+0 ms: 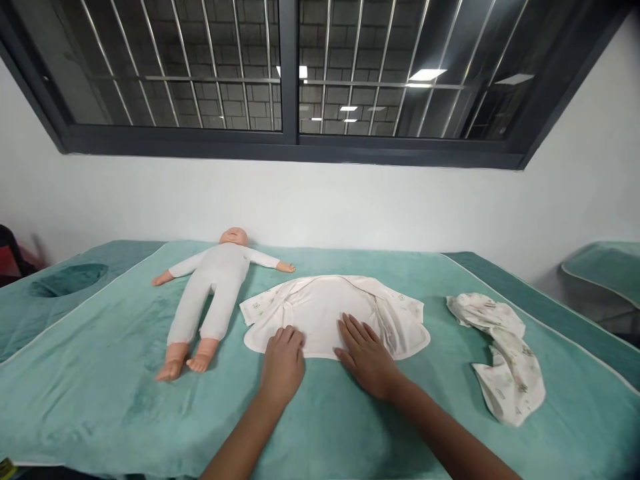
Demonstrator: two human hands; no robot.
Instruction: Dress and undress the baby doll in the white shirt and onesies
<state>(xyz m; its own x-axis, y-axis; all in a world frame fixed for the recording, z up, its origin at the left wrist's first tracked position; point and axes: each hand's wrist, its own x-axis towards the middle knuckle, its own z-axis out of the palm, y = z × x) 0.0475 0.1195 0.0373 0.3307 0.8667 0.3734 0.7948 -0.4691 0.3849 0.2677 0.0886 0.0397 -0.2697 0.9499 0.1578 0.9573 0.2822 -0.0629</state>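
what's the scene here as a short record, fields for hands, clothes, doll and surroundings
left hand: fingers bent, at the near edge of the white garment; whether it grips cloth is unclear
right hand: laid flat on the same garment
garment state: spread out on the green cover
doll: on its back, arms out, left of the garment
printed cloth: crumpled, right of the garment
backdrop: white wall below a barred window

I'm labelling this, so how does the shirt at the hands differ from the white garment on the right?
The shirt lies spread wide; the garment is bunched and twisted. The left hand and right hand touch the shirt; neither touches the garment. Both are white with small prints and lie on the green cover.
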